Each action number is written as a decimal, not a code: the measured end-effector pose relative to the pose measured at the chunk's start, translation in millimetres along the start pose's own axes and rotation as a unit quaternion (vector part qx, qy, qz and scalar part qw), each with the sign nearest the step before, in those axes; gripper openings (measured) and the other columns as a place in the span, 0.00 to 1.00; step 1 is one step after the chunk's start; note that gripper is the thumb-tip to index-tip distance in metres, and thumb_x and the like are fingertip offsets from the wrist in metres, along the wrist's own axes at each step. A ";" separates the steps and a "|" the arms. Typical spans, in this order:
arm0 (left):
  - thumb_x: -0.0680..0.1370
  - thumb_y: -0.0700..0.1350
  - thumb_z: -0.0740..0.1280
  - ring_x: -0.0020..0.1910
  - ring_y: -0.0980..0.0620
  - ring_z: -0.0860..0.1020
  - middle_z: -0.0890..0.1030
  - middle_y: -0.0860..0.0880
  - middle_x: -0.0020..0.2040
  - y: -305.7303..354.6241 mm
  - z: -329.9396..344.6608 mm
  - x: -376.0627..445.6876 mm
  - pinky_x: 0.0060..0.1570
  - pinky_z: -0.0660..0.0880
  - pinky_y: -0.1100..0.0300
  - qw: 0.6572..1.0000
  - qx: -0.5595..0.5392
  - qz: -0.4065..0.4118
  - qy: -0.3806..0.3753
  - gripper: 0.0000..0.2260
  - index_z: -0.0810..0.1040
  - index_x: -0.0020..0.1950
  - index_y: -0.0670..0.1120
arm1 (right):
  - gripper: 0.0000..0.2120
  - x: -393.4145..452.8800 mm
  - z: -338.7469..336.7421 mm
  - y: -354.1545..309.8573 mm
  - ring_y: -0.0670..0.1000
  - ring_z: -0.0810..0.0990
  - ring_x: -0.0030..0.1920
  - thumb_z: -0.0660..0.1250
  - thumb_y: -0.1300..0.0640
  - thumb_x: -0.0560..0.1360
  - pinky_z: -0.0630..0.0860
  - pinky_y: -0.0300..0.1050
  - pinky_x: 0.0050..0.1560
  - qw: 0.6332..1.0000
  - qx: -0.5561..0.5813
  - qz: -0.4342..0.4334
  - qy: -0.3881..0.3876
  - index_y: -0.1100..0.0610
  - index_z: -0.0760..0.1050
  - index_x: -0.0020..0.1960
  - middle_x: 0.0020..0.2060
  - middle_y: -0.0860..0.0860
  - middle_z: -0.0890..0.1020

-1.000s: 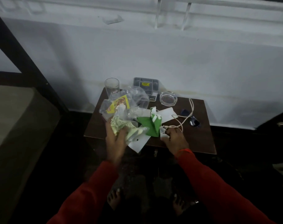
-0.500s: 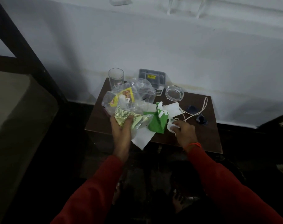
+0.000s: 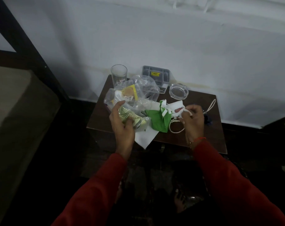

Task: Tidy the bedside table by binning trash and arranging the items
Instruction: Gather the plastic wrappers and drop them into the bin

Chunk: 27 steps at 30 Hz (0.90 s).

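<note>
Left hand (image 3: 122, 126) clenched on crumpled pale-green wrapper (image 3: 130, 115) over front-left of bedside table (image 3: 202, 136). Right hand (image 3: 193, 121) pinches white cable (image 3: 176, 128) just right of green paper (image 3: 158, 119). Clear plastic bag (image 3: 138, 92) behind; drinking glass (image 3: 119, 75), glass ashtray (image 3: 178, 91) at rear.

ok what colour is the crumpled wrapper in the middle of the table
Green with white stripes, the crumpled wrapper; the head view shows it.

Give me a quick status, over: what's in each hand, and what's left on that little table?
Left hand shut on crumpled wrappers. Right hand pinching white cable. Green wrapper, clear bag, paper still on table. Glass, ashtray standing behind.
</note>
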<state>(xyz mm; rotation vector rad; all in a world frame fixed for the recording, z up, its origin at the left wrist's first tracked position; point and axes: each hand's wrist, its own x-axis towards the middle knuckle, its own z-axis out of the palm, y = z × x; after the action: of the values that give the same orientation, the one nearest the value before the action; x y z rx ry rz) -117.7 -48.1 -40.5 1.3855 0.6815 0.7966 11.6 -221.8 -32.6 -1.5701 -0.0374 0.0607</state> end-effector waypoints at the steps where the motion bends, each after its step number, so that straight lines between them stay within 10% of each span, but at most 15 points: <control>1: 0.73 0.28 0.61 0.68 0.50 0.73 0.68 0.48 0.69 1.3 0.0 -0.4 0.65 0.75 0.54 1.000 0.022 0.004 0.008 0.33 0.73 0.62 0.67 | 0.13 3.8 5.1 -0.9 0.56 0.80 0.43 0.60 0.70 0.74 0.78 0.54 0.44 1.000 -0.024 -0.002 0.001 0.52 0.73 0.46 0.44 0.59 0.81; 5: 0.72 0.29 0.61 0.64 0.62 0.72 0.68 0.46 0.66 2.7 -2.6 2.6 0.53 0.71 0.77 0.999 0.049 0.006 0.015 0.26 0.80 0.56 0.58 | 0.09 21.7 23.8 4.5 0.55 0.78 0.47 0.58 0.58 0.74 0.68 0.44 0.47 0.959 -0.276 -0.065 -0.029 0.56 0.77 0.48 0.43 0.51 0.78; 12: 0.73 0.30 0.62 0.56 0.75 0.72 0.67 0.56 0.61 5.9 -3.1 6.5 0.50 0.73 0.77 1.000 0.029 -0.002 -0.003 0.25 0.83 0.50 0.61 | 0.27 30.7 34.0 29.6 0.63 0.75 0.58 0.74 0.45 0.71 0.71 0.53 0.60 0.837 -0.532 -0.053 -0.120 0.60 0.74 0.62 0.56 0.63 0.75; 21: 0.77 0.51 0.72 0.66 0.53 0.75 0.68 0.55 0.63 14.3 -1.3 7.3 0.67 0.75 0.50 0.998 0.054 -0.027 -0.007 0.05 0.82 0.51 0.61 | 0.15 6.6 45.1 -30.0 0.60 0.78 0.49 0.65 0.57 0.71 0.71 0.45 0.51 0.943 -0.293 -0.158 0.018 0.66 0.78 0.52 0.48 0.62 0.80; 27: 0.72 0.73 0.60 0.75 0.53 0.66 0.60 0.52 0.76 13.8 2.3 -3.5 0.73 0.69 0.54 0.992 0.040 -0.039 -0.113 0.31 0.80 0.64 0.55 | 0.05 -35.2 73.4 -62.2 0.49 0.77 0.40 0.62 0.53 0.72 0.73 0.46 0.42 0.978 -0.095 -0.078 -0.167 0.48 0.76 0.44 0.39 0.49 0.79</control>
<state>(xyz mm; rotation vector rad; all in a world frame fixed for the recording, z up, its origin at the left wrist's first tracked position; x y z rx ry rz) -119.0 -52.1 -26.7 1.4850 0.5917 0.5460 -27.2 -150.7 30.2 -1.7278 -0.4418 0.2021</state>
